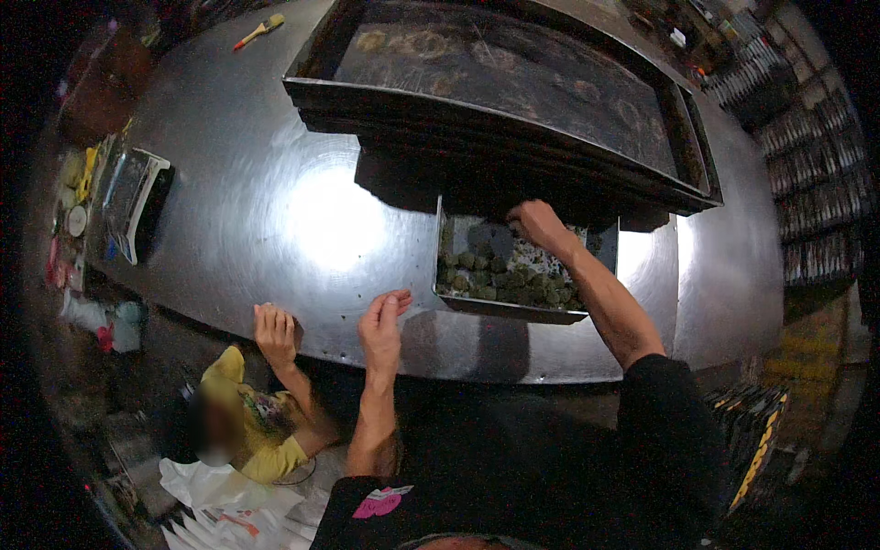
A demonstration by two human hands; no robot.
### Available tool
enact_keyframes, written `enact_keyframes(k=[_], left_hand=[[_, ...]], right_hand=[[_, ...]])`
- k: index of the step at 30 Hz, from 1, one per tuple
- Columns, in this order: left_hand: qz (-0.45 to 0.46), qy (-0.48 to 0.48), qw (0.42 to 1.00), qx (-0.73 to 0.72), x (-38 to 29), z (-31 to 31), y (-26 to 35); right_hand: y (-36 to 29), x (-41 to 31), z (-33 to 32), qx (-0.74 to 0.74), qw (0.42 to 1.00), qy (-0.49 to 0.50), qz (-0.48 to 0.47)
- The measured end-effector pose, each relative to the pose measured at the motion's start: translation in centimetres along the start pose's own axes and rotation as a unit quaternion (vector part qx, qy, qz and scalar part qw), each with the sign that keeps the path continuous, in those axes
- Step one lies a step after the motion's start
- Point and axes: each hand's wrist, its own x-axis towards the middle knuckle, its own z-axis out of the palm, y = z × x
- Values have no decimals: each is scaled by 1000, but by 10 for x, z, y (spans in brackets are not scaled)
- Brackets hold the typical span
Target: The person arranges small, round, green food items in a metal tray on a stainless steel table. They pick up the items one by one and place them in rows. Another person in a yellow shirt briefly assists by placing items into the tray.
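A metal tray (517, 306) sits on the steel table in front of me, with many small, round, dark green balls (505, 278) gathered along its near side. My right hand (540, 223) is over the back part of this tray, just in front of a stack of dark baking trays. Its fingers curl downward in shadow, so whether they hold anything is unclear. To the left of the tray, above the table's near edge, my left hand (382, 328) has its thumb against its fingers. A small thing between them cannot be ruled out.
The stacked dark baking trays (495, 148) overhang the metal tray's back. A brush (260, 31) lies at the far left of the steel table (234, 199). A black-and-white device (141, 203) stands left. A person in yellow (271, 426) rests a hand (276, 337) at the edge.
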Motion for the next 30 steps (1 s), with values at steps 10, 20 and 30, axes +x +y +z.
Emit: enact_keyframes(k=[10,20,30], left_hand=[[-14,-2,998,-64,-20,13,-3],[-33,-38,998,-46,-44,37,-10],[-47,-145,988,15,-44,80,-5]], right_hand=[[-2,-70,36,23,999,13,-20],[18,-31,17,-10,994,104,37],[-4,-41,4,145,981,116,51]])
